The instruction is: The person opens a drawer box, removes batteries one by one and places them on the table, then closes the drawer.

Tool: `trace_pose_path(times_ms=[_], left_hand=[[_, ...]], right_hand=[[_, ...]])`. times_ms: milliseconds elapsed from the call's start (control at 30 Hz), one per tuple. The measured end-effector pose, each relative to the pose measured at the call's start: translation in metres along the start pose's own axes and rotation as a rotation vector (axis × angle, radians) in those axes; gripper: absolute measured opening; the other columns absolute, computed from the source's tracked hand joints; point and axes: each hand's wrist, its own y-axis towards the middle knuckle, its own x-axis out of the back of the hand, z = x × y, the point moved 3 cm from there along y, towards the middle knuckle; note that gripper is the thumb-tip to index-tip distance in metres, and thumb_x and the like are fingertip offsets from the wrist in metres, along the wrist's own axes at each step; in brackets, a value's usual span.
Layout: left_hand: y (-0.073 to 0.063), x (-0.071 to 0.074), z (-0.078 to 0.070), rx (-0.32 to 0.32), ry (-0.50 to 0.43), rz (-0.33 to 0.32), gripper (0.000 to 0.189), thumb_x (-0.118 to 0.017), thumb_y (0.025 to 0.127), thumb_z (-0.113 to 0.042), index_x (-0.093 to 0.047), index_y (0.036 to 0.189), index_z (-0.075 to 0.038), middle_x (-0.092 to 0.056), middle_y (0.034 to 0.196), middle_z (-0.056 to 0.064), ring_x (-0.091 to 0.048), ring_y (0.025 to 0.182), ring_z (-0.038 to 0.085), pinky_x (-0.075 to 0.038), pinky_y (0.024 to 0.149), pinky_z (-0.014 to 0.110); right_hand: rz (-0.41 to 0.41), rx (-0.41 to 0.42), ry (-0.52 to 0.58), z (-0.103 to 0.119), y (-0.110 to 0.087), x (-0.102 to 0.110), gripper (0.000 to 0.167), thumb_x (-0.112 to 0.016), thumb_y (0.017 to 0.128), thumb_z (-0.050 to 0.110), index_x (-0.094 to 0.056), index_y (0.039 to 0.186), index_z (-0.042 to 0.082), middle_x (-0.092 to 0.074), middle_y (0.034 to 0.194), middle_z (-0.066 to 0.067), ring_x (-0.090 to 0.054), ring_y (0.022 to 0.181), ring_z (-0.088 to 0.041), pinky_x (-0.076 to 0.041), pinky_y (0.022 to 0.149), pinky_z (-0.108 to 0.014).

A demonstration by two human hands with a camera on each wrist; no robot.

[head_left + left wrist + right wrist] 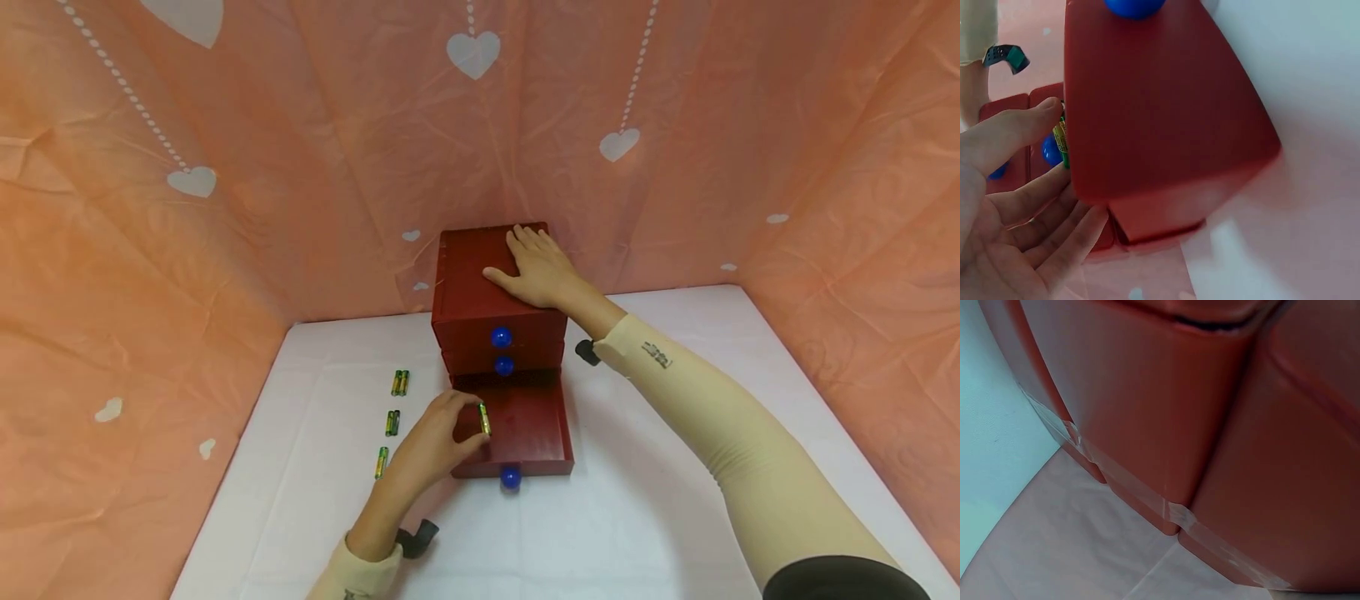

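Between the thumb and fingertips of my left hand [435, 440] is a green-and-gold battery [483, 419], pinched over the left part of an open bottom drawer [534, 427]. The left wrist view shows the same battery [1060, 139] partly hidden behind the drawer's front. That drawer belongs to a dark red drawer unit [472, 279] with blue round knobs; its upper two drawers are closed. My right hand [542, 271] rests on top of the unit with its fingers stretched out. In the right wrist view only the unit's side [1129, 412] shows, the hand out of sight.
Left of the unit, several batteries lie on the white table: a far pair [401, 382], a middle pair [393, 422] and a single battery [382, 462] nearest me. An orange cloth [360, 167] with white hearts hangs behind. Clear tape [1129, 478] runs across the unit's side.
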Motion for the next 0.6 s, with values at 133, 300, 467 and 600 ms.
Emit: trace_pose_path(times_ms=[133, 300, 467, 600], left_hand=[[-0.006, 0.008, 0.005, 0.018, -0.008, -0.017, 0.047, -0.086, 0.093, -0.019, -0.067, 0.134, -0.004, -0.064, 0.135, 0.012, -0.063, 0.127, 0.030, -0.054, 0.109, 0.051], [-0.014, 0.016, 0.012, 0.035, 0.001, -0.027, 0.047, -0.087, 0.092, -0.018, -0.068, 0.133, -0.005, -0.066, 0.132, 0.009, -0.062, 0.128, 0.030, -0.055, 0.109, 0.051], [-0.020, 0.023, 0.020, 0.050, 0.023, -0.025, 0.046, -0.087, 0.092, -0.017, -0.069, 0.132, -0.006, -0.066, 0.131, 0.008, -0.061, 0.128, 0.029, -0.054, 0.109, 0.051], [-0.024, 0.029, 0.026, 0.041, 0.052, -0.009, 0.045, -0.086, 0.093, -0.016, -0.069, 0.133, -0.006, -0.067, 0.130, 0.008, -0.061, 0.127, 0.029, -0.053, 0.109, 0.050]], right_hand=[[0.002, -0.002, -0.003, 0.000, 0.000, 0.000, 0.092, -0.041, 0.109, 0.063, -0.017, 0.169, -0.002, -0.010, 0.178, -0.021, -0.006, 0.166, -0.036, 0.003, 0.134, -0.046], [0.003, 0.001, -0.002, 0.000, 0.000, 0.000, 0.092, -0.042, 0.109, 0.064, -0.017, 0.169, -0.001, -0.010, 0.178, -0.021, -0.006, 0.166, -0.036, 0.003, 0.134, -0.046], [0.010, 0.000, 0.003, -0.001, 0.002, -0.001, 0.092, -0.041, 0.109, 0.064, -0.016, 0.170, -0.001, -0.009, 0.178, -0.020, -0.005, 0.166, -0.036, 0.003, 0.134, -0.046], [0.009, -0.001, 0.014, -0.001, 0.002, -0.001, 0.092, -0.041, 0.109, 0.065, -0.016, 0.170, -0.001, -0.009, 0.179, -0.020, -0.004, 0.166, -0.035, 0.004, 0.134, -0.045]])
